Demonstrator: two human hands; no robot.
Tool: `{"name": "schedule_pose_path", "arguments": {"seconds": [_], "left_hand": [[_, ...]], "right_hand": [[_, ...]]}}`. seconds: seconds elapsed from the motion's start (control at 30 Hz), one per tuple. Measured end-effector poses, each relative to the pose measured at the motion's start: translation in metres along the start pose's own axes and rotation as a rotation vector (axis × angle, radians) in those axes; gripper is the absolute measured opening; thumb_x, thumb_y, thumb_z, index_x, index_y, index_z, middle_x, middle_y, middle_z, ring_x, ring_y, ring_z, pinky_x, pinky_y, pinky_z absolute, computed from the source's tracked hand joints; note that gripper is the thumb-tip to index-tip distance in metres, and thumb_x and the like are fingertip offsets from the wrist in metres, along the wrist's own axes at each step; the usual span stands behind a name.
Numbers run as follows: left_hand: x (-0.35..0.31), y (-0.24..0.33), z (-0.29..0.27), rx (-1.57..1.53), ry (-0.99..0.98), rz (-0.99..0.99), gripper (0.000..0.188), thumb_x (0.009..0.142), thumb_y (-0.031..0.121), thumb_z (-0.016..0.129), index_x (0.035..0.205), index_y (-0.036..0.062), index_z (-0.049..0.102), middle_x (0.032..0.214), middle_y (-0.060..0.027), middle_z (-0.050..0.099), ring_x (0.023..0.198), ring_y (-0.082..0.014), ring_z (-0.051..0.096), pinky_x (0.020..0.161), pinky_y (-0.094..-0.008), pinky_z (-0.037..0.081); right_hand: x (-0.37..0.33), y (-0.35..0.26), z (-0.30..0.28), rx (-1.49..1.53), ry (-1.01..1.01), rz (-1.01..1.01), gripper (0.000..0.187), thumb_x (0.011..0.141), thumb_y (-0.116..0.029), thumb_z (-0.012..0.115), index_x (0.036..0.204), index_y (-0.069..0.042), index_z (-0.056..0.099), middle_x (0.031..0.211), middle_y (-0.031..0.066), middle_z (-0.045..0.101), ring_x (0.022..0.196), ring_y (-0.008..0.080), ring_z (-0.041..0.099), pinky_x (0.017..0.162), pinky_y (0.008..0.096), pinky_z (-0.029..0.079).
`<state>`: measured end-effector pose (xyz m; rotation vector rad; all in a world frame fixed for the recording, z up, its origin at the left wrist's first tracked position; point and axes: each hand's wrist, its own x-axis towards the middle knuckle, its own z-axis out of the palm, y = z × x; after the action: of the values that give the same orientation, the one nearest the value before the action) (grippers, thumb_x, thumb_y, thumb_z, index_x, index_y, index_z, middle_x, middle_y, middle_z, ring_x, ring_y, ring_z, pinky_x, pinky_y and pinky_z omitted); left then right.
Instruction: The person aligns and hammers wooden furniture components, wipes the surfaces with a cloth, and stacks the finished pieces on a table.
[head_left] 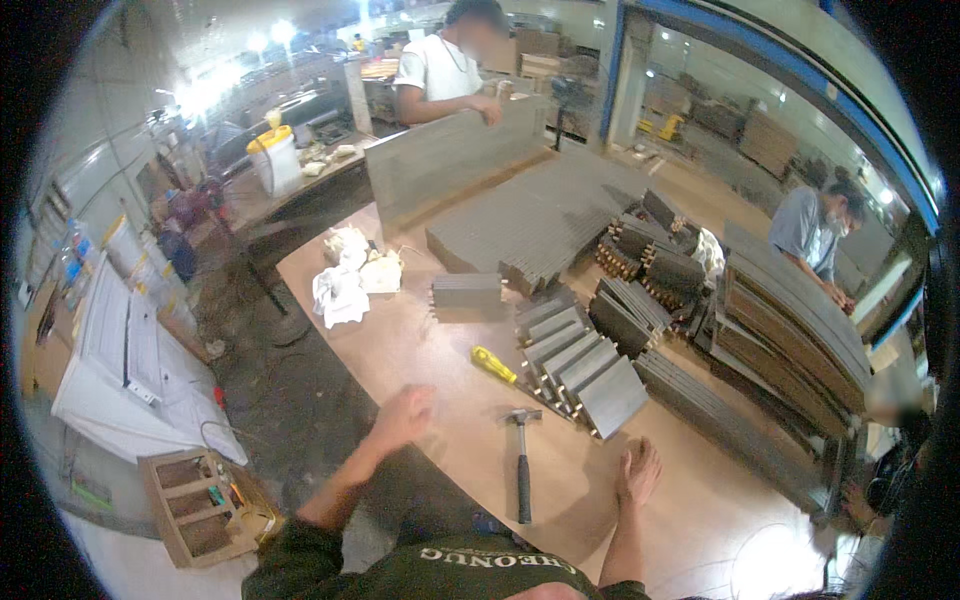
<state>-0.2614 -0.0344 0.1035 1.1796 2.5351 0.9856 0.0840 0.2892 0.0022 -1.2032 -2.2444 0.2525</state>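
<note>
My left hand (403, 415) hovers at the table's left edge; its fingers are smeared by motion, and nothing shows in it. Resting on the tabletop to the right, my right hand (637, 472) is open, with fingers stretched out and nothing held. Between the two lies a claw hammer (522, 465) with a dark handle, its head pointing away from me. Beyond it is a yellow-handled tool (493, 364). Grey slats with light pegs at their ends (585, 365) lie in an overlapping row, and a small block of similar slats (467, 291) sits farther left.
A wide grey stack of slats (530, 215) covers the far table. White cloths (342, 290) lie at the left edge. Curved panels (790, 330) are piled at right. One person stands behind an upright grey board (450, 160); another works at far right. A wooden crate (195, 505) stands lower left.
</note>
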Motion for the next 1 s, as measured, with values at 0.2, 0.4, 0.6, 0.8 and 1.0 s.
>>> {"name": "schedule_pose_path", "arguments": {"seconds": [0.2,0.4,0.6,0.8,1.0], "left_hand": [[0.214,-0.054,-0.024,0.324,0.191,0.235,0.072,0.069,0.025,0.075,0.131,0.0080,0.043,0.134,-0.0184,0.043,0.123,-0.0336,0.043,0.099,-0.0454,0.038],[0.316,-0.093,-0.007,0.333,-0.252,0.207,0.066,0.056,0.034,0.078,0.111,0.0051,0.056,0.099,-0.0193,0.064,0.095,-0.0346,0.061,0.084,-0.0462,0.047],[0.250,-0.043,0.042,0.275,-0.307,0.302,0.051,0.061,0.037,0.074,0.098,0.0040,0.062,0.087,-0.0188,0.067,0.084,-0.0351,0.065,0.074,-0.0455,0.050],[0.261,-0.057,0.013,-0.018,-0.354,0.309,0.075,0.067,0.046,0.073,0.124,0.0030,0.050,0.108,-0.0249,0.059,0.100,-0.0397,0.058,0.087,-0.0463,0.046],[0.367,-0.142,-0.050,0.159,-0.051,0.285,0.087,0.066,0.040,0.077,0.138,0.0096,0.039,0.142,-0.0238,0.033,0.131,-0.0394,0.032,0.105,-0.0475,0.032]], "right_hand": [[-0.020,-0.046,0.009,0.468,0.075,0.498,0.049,0.086,-0.028,0.062,0.125,-0.001,0.049,0.121,0.0177,0.055,0.117,0.0305,0.050,0.100,0.0411,0.038],[-0.091,-0.050,0.024,0.808,0.298,0.684,0.044,0.089,-0.019,0.059,0.127,0.001,0.046,0.127,0.0134,0.051,0.119,0.0237,0.048,0.094,0.0373,0.044],[-0.097,-0.099,0.013,0.789,0.531,0.856,0.041,0.091,-0.019,0.055,0.126,0.000,0.047,0.114,0.0095,0.052,0.106,0.0213,0.049,0.091,0.0352,0.041],[-0.083,-0.179,0.014,0.584,0.689,0.702,0.038,0.091,-0.013,0.053,0.126,0.002,0.049,0.122,0.0140,0.054,0.114,0.0225,0.049,0.100,0.0348,0.036],[-0.044,-0.285,0.063,0.704,0.311,0.421,0.022,0.088,-0.005,0.053,0.109,0.001,0.056,0.097,0.0065,0.057,0.091,0.0148,0.054,0.082,0.0288,0.045]]}}
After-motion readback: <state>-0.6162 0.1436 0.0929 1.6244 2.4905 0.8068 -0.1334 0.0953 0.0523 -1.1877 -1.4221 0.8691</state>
